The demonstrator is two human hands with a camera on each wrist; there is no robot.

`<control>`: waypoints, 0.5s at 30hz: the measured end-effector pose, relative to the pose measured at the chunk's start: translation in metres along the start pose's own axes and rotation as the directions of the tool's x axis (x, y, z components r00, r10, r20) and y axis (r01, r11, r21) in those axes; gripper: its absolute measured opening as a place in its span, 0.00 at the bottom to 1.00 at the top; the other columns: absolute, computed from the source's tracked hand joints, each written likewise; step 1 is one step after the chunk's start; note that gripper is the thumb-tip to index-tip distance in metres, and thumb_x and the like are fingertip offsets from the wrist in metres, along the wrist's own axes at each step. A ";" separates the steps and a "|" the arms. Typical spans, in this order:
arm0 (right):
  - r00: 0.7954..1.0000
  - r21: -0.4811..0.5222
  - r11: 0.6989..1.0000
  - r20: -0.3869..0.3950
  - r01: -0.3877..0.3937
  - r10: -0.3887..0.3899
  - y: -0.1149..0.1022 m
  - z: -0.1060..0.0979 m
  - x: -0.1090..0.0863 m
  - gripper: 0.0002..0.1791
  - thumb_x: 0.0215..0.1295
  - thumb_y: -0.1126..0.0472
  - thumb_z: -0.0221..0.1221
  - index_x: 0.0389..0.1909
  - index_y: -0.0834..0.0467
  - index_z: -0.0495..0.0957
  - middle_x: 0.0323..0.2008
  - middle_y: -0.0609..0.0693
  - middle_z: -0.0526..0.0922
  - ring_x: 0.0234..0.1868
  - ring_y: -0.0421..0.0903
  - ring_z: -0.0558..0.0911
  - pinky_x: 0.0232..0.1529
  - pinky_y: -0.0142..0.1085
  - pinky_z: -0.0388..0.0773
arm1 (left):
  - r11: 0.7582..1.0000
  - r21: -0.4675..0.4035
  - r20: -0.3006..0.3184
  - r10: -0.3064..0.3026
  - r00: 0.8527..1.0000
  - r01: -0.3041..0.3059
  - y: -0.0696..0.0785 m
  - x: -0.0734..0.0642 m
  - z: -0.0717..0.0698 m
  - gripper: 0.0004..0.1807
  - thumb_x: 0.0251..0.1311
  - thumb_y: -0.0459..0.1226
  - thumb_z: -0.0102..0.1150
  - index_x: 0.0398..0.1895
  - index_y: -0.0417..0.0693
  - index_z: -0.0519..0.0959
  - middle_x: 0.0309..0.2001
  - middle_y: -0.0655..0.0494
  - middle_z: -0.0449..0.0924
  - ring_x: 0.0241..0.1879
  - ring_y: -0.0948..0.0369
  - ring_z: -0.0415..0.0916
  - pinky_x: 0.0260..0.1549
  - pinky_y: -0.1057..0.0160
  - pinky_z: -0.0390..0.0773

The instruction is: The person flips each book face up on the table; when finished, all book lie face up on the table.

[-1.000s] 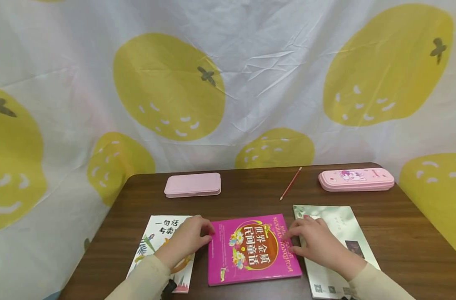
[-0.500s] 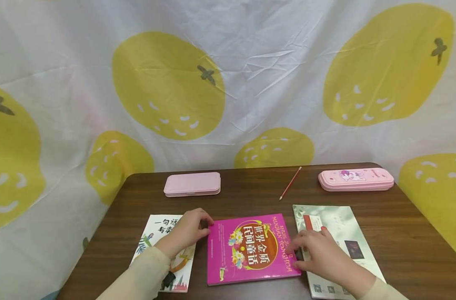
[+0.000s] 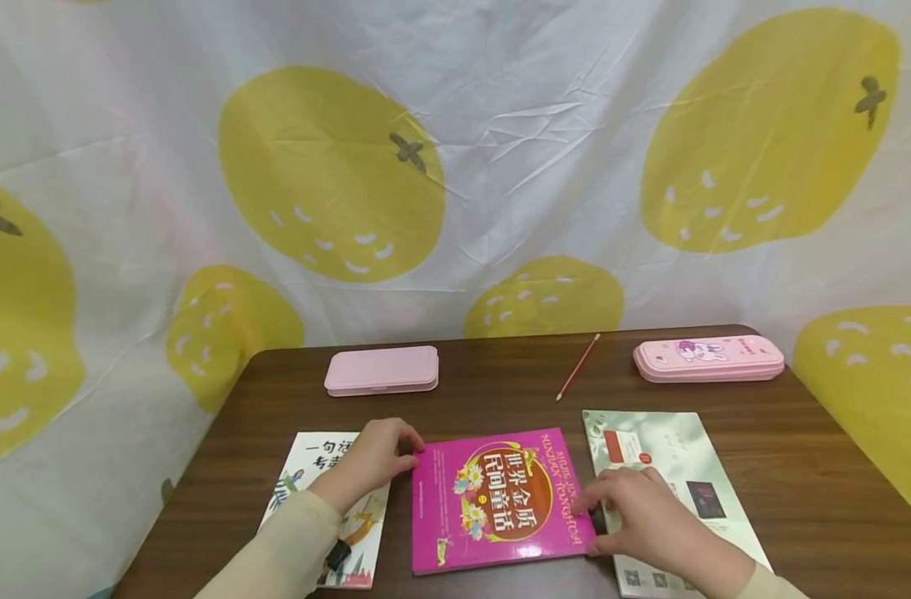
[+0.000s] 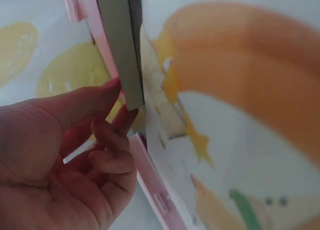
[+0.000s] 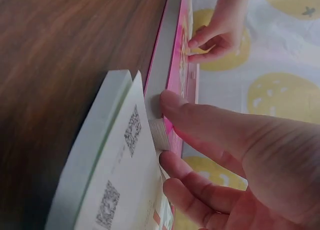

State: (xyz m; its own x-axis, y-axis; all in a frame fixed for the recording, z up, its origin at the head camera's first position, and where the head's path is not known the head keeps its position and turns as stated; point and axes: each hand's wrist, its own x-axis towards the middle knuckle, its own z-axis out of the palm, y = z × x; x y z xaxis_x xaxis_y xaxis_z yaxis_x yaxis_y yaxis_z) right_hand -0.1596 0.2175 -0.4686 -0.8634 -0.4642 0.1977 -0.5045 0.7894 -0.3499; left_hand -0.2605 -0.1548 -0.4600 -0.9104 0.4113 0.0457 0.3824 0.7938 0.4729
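Observation:
A magenta book (image 3: pixel 503 507) with a red oval title and flowers on its cover lies in the middle of the desk. My left hand (image 3: pixel 376 453) holds its far left corner; the left wrist view shows thumb and fingertips around the corner beside the book's pale edge (image 4: pixel 120 45). At the right edge, near the front corner, my right hand (image 3: pixel 646 512) grips the book with thumb and curled fingers. Under my left forearm lies a white illustrated book (image 3: pixel 368 532), partly covered. A pale green book (image 3: pixel 687 453) with QR codes lies beneath my right hand, partly hidden.
Across the back of the dark wooden desk (image 3: pixel 492 403) lie a plain pink case (image 3: pixel 383 368), a red pencil (image 3: pixel 578 366) and a pink pencil case (image 3: pixel 710 359) with a rabbit picture. Behind the desk hangs a white curtain (image 3: pixel 545 166) with yellow fruit prints.
My right hand has slid nearer along the magenta book's right edge to its front corner, uncovering a red-and-white label on the green book. The left hand stays at its corner.

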 end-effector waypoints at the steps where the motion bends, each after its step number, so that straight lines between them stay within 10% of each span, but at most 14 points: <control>1: 1.000 0.001 1.000 -0.008 -0.001 0.001 0.000 0.000 0.001 0.21 0.36 0.46 0.82 0.36 0.36 0.88 0.35 0.29 0.85 0.40 0.35 0.81 0.42 0.41 0.64 | 1.000 -0.001 0.008 0.005 1.000 -0.005 -0.001 -0.001 -0.001 0.07 0.55 0.32 0.74 0.37 0.48 0.88 0.39 0.54 0.86 0.35 0.59 0.75 0.40 0.59 0.76; 8: 1.000 0.022 1.000 0.001 -0.017 0.017 0.005 -0.004 0.008 0.21 0.38 0.52 0.82 0.38 0.38 0.89 0.37 0.33 0.86 0.42 0.37 0.82 0.45 0.51 0.66 | 0.999 -0.029 0.085 0.023 0.996 -0.020 -0.006 -0.009 -0.006 0.10 0.55 0.32 0.75 0.40 0.49 0.88 0.38 0.56 0.85 0.36 0.59 0.76 0.39 0.60 0.77; 15: 0.999 0.038 0.999 0.033 -0.004 0.003 0.017 -0.004 0.018 0.21 0.42 0.56 0.80 0.41 0.40 0.90 0.40 0.36 0.88 0.45 0.40 0.83 0.40 0.40 0.61 | 0.999 -0.026 0.143 0.042 0.989 -0.039 -0.008 -0.018 -0.008 0.11 0.54 0.37 0.77 0.41 0.51 0.88 0.40 0.59 0.86 0.40 0.59 0.79 0.45 0.55 0.80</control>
State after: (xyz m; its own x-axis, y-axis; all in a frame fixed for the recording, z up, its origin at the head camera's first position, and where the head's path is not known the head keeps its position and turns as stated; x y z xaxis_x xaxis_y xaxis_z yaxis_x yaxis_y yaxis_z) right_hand -0.1836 0.2244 -0.4670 -0.8642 -0.4747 0.1666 -0.5002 0.7756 -0.3850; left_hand -0.2486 -0.1722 -0.4577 -0.8613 0.5044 -0.0609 0.4133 0.7653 0.4935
